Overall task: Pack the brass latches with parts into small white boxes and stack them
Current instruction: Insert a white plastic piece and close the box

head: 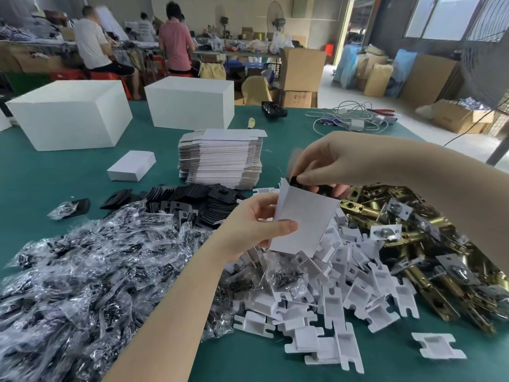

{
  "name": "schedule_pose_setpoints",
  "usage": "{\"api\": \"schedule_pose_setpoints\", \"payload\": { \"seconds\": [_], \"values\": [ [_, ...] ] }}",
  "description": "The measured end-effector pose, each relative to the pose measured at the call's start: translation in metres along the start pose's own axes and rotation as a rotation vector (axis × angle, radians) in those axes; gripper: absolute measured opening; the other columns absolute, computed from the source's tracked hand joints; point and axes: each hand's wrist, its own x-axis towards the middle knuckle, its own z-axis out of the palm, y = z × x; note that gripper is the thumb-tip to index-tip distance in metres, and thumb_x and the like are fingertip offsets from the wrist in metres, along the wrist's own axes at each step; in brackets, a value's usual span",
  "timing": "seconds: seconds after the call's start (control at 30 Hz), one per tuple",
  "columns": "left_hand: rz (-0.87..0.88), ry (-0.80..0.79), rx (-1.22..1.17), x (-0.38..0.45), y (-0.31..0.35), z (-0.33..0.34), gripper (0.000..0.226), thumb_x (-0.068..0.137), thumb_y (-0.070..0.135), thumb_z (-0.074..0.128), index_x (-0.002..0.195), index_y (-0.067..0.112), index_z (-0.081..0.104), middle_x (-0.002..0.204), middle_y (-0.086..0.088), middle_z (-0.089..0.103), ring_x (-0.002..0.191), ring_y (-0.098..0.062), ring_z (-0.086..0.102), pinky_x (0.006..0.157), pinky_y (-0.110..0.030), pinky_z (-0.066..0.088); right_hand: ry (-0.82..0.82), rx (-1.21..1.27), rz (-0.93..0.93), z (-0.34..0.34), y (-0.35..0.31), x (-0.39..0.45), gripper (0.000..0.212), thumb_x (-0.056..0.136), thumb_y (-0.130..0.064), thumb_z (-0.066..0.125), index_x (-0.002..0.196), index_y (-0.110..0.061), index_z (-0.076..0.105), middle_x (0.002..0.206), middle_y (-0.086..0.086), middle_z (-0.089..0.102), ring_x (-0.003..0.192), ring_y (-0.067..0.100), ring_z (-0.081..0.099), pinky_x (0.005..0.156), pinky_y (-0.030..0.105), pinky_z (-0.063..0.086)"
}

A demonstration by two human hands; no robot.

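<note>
Small white box [305, 221] held upright, open-topped, beside the heaped brass latches [429, 244]

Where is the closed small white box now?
In the head view, the closed small white box lies on the green table, upper left, just left of the stack of flat box blanks.

We see a green tabletop [154, 150] bearing bagged screws [82, 271], black plates [192, 202], white inserts [330, 299], brass latches [413, 230], flat cartons [220, 161] and white boxes [71, 114].
</note>
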Motion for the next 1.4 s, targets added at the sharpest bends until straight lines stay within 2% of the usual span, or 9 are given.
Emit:
{"api": "schedule_pose_setpoints", "payload": {
  "seconds": [0.2, 0.33, 0.47, 0.6, 0.77, 1.0, 1.17, 1.3, 1.4],
  "values": [
    [-0.002, 0.012, 0.013, 0.002, -0.001, 0.003, 0.036, 0.074, 0.024, 0.080, 0.104, 0.043, 0.073, 0.099, 0.001, 0.076, 0.072, -0.017, 0.067, 0.047, -0.021, 0.047, -0.060, -0.010, 0.035, 0.002, -0.002, -0.002, 0.012, 0.096, -0.030, 0.060, 0.089, -0.038, 0.066, 0.076, -0.025, 0.070, 0.060, -0.007, 0.065, 0.049, 0.009, 0.048],
    [0.006, 0.013, 0.003, 0.002, -0.003, 0.003, 0.036, 0.075, 0.022, 0.080, 0.106, 0.040, 0.073, 0.099, 0.000, 0.076, 0.077, -0.018, 0.071, 0.047, -0.022, 0.048, -0.022, -0.117, 0.023, 0.003, -0.006, -0.003, 0.011, 0.095, -0.034, 0.062, 0.088, -0.040, 0.067, 0.082, -0.018, 0.071, 0.057, -0.006, 0.065, 0.048, 0.010, 0.048],
    [-0.001, 0.034, -0.020, 0.002, -0.004, 0.003, 0.044, 0.075, 0.019, 0.079, 0.116, 0.028, 0.068, 0.102, -0.001, 0.075, 0.078, -0.016, 0.072, 0.048, -0.021, 0.050, 0.020, -0.225, 0.013, 0.008, -0.006, 0.000, 0.010, 0.094, -0.040, 0.062, 0.086, -0.043, 0.068, 0.083, -0.021, 0.070, 0.071, 0.004, 0.069, 0.064, 0.018, 0.058],
    [-0.003, 0.026, 0.007, 0.003, -0.005, 0.002, 0.044, 0.076, 0.021, 0.079, 0.118, 0.029, 0.068, 0.105, -0.002, 0.075, 0.082, -0.019, 0.073, 0.050, -0.022, 0.051, 0.024, -0.226, 0.015, 0.007, -0.006, -0.001, 0.014, 0.094, -0.037, 0.062, 0.081, -0.043, 0.066, 0.071, -0.024, 0.068, 0.059, -0.005, 0.066, 0.049, 0.008, 0.046],
    [-0.007, 0.027, 0.010, 0.003, -0.006, 0.001, 0.044, 0.074, 0.023, 0.081, 0.115, 0.036, 0.068, 0.105, -0.001, 0.076, 0.083, -0.020, 0.073, 0.053, -0.028, 0.054, 0.109, -0.214, 0.019, 0.007, -0.002, 0.000, 0.010, 0.098, -0.032, 0.057, 0.096, -0.033, 0.066, 0.088, -0.015, 0.072, 0.066, 0.007, 0.070, 0.060, 0.018, 0.057],
    [-0.006, 0.022, 0.026, 0.002, -0.006, 0.002, 0.044, 0.071, 0.029, 0.082, 0.112, 0.038, 0.069, 0.105, -0.001, 0.076, 0.082, -0.019, 0.071, 0.053, -0.025, 0.051, 0.241, -0.068, 0.051, 0.008, 0.005, -0.002, 0.013, 0.105, -0.031, 0.042, 0.096, -0.033, 0.051, 0.086, -0.011, 0.064, 0.055, -0.004, 0.060, 0.039, 0.006, 0.036],
    [-0.008, 0.024, 0.033, 0.002, -0.006, 0.002, 0.046, 0.064, 0.040, 0.084, 0.107, 0.047, 0.069, 0.107, 0.000, 0.075, 0.088, -0.023, 0.069, 0.061, -0.034, 0.054, 0.163, -0.070, 0.004, 0.008, 0.012, -0.004, 0.006, 0.098, -0.034, 0.056, 0.103, -0.032, 0.056, 0.091, -0.010, 0.067, 0.058, 0.011, 0.066, 0.046, 0.014, 0.047],
    [-0.005, 0.024, 0.032, 0.002, -0.006, 0.001, 0.046, 0.066, 0.040, 0.084, 0.109, 0.048, 0.069, 0.108, 0.001, 0.075, 0.086, -0.021, 0.071, 0.056, -0.028, 0.053, 0.109, -0.009, -0.040, 0.003, 0.014, -0.007, 0.015, 0.092, -0.028, 0.067, 0.099, -0.041, 0.065, 0.087, -0.013, 0.074, 0.068, 0.013, 0.072, 0.059, 0.015, 0.053],
    [-0.006, 0.029, 0.029, 0.003, -0.007, 0.000, 0.047, 0.067, 0.039, 0.084, 0.110, 0.047, 0.069, 0.109, 0.000, 0.075, 0.093, -0.032, 0.071, 0.065, -0.037, 0.054, 0.101, 0.092, -0.069, -0.001, 0.016, -0.008, 0.020, 0.091, -0.018, 0.068, 0.095, -0.038, 0.069, 0.083, -0.015, 0.075, 0.070, 0.012, 0.073, 0.062, 0.014, 0.055]
  ]
}}
